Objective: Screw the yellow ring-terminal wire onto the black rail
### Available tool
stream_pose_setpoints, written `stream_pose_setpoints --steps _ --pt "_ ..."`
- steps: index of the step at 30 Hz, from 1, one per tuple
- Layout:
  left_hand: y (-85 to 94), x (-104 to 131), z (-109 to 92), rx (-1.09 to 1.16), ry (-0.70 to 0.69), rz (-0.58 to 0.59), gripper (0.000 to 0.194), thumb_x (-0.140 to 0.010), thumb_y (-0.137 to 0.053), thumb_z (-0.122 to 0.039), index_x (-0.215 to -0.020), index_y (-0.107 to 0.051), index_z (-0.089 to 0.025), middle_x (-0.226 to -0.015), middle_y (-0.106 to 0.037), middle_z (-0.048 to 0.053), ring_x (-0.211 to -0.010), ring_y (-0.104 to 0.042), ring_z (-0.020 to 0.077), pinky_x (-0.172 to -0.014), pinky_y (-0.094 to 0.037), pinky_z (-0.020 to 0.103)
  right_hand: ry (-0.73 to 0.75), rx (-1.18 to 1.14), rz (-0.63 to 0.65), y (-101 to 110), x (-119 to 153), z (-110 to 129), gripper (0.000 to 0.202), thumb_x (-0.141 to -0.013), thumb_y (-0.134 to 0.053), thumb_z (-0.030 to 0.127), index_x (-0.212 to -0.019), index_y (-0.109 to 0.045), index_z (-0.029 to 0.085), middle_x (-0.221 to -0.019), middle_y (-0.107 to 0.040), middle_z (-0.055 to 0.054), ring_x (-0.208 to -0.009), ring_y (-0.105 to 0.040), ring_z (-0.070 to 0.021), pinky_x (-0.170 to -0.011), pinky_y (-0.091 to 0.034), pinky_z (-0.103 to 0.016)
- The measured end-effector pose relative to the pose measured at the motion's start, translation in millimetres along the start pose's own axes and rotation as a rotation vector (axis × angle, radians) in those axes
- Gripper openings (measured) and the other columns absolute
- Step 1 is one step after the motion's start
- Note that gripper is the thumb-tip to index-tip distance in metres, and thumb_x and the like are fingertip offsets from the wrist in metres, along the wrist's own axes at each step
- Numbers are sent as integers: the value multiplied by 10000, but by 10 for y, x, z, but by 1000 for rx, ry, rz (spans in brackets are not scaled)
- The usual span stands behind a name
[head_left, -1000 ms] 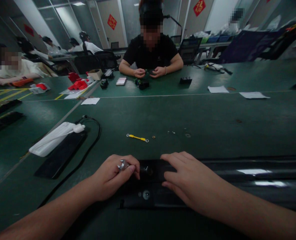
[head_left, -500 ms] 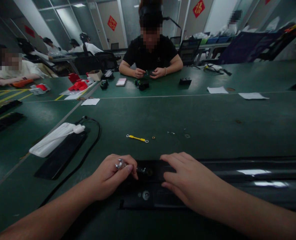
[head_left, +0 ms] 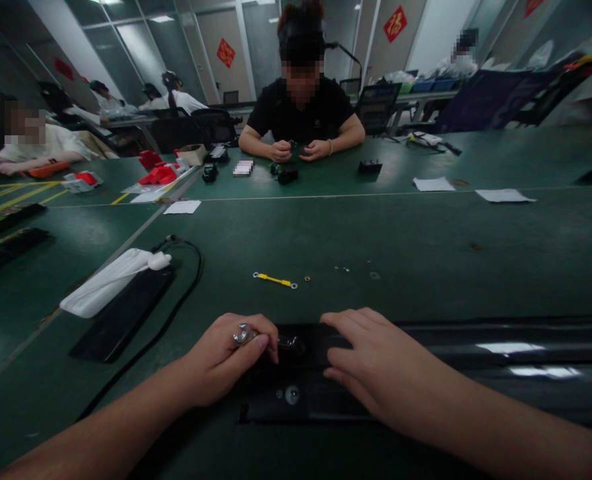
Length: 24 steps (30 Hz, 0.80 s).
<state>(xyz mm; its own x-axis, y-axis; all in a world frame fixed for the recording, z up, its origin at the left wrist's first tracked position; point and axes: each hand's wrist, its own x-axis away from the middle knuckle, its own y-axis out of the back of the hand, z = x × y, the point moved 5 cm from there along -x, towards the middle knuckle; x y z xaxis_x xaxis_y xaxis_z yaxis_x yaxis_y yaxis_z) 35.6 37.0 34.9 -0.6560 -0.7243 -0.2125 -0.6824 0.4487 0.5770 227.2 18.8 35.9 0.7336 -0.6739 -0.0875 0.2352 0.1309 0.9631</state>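
Note:
My left hand point(head_left: 233, 357) is closed around a combination wrench point(head_left: 245, 334). The wrench's open jaw shows above the thumb, and its other end sits at a fastener spot on the black panel point(head_left: 321, 397), where dark shadow hides the fit. My right hand point(head_left: 363, 357) rests on the same panel with its fingers apart, holding nothing. Between the forearms, a round silver screw head point(head_left: 292, 395) shows on the panel's near part. Beyond my hands lie a short yellow cable with ring lugs point(head_left: 276, 279) and a small brass-coloured nut point(head_left: 307, 279).
On the left, a white pouch point(head_left: 109, 283) lies against a black flat plate point(head_left: 123, 313), with a black cable point(head_left: 196, 280) curving around them. Paper sheets point(head_left: 433, 184) lie farther back. Across the green table point(head_left: 226, 233), a person point(head_left: 301, 113) handles small parts.
The wrench has turned slightly at the fastener, with my left hand still around it. My right hand stays in nearly the same place, and the whole view has shifted down slightly.

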Motion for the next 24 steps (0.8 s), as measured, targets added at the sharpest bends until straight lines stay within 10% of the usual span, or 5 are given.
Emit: stream_pose_setpoints --steps 24 --pt "-7 -3 9 -7 -2 34 257 -967 -353 -185 -888 -595 -154 -760 -648 25 -681 -602 131 -661 -448 242 -9 -21 12 -12 -4 -10 170 -893 -582 258 -807 -713 191 -1270 -590 -142 -1090 -564 -318 -895 -445 -513"
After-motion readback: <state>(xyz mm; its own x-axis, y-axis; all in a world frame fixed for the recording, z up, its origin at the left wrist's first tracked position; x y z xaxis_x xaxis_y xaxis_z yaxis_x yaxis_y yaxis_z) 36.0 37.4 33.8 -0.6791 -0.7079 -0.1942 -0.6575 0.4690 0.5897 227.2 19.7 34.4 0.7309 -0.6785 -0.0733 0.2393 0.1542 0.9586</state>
